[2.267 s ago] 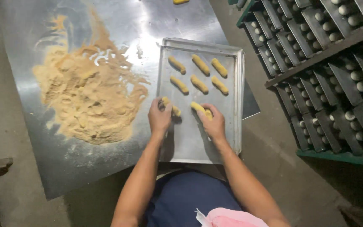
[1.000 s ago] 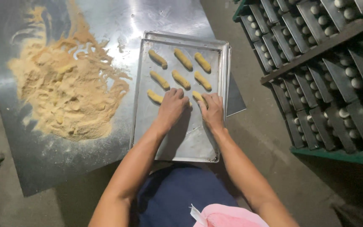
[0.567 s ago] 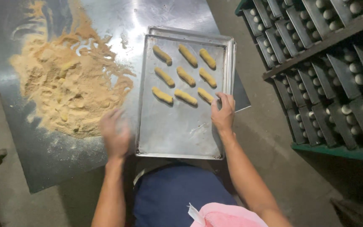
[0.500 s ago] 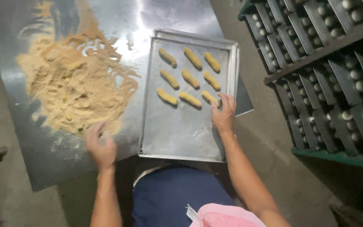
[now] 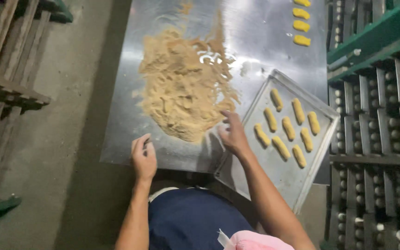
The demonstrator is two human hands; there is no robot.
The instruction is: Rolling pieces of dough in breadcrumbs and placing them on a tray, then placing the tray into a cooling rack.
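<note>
Since the earlier frames both hands have left the baking tray (image 5: 278,183), and the tray now sits skewed at the counter's near right corner, overhanging its edge. The left hand (image 5: 143,157) rests open and flat on the counter (image 5: 130,106) near its front edge, holding nothing, just short of the heap of tan crumbs (image 5: 184,88). The right hand (image 5: 231,133) hovers with loosely spread fingers at the heap's near right fringe, beside the tray's left rim; it grips nothing, though whether the fingertips touch crumbs cannot be told.

On the tray, to the right of the heap, lie eight yellow dough sticks (image 5: 288,128) in rough rows, all on its far half; the near half is bare metal. More yellow pieces (image 5: 301,40) lie in a line on the counter beyond the tray.

The counter is bright sheet steel, dusted and glaring under the light. Right of the heap stands a green rack (image 5: 376,106) of trays filled with pale round pieces. Left of the heap, across a grey concrete floor (image 5: 56,153), stand wooden slats (image 5: 5,69).
</note>
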